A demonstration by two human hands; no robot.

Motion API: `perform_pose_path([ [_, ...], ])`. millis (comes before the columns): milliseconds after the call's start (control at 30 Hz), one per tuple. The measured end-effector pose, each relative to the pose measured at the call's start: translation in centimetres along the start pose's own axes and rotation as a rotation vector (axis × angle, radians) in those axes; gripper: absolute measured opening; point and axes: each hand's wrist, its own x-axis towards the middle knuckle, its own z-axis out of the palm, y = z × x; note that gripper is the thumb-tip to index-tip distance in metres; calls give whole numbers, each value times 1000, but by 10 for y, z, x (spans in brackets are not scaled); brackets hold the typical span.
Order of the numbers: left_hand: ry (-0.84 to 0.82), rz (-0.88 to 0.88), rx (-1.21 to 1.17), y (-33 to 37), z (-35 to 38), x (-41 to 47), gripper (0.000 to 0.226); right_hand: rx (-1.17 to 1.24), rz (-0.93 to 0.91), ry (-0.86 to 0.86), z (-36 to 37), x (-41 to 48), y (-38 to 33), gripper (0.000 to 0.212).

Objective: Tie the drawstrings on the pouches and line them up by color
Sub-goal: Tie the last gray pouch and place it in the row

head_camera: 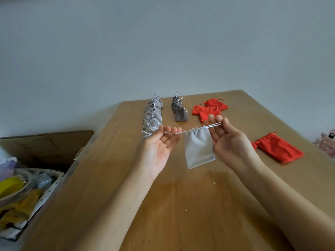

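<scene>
I held the light grey pouch (198,147) hanging above the desk (181,205). My left hand (159,147) and right hand (228,142) each pinched an end of its drawstrings (175,132) in closed fingers (172,129), pulling outward to cinch the mouth. Beyond the pouch lay the sorted light grey row (153,116), dark grey row (179,110) and red pouches (210,109). To its right waited a flat red pouch (279,148), apparently untied.

A cardboard box (45,144) and basket (53,185) sit beside the wooden table (172,205).
</scene>
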Motion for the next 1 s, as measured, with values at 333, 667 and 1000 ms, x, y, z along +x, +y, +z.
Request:
perform_pose_path([
  [333,-45,-13,70,1,1,-1,37,106,-56,11,2,-3,-21,28],
  [667,-109,-58,657,-7,-3,-8,32,-994,-161,-357,1,-21,5,27],
  [1000,-389,-217,798,-3,4,-22,25,-1061,-126,-490,6,-28,15,30],
])
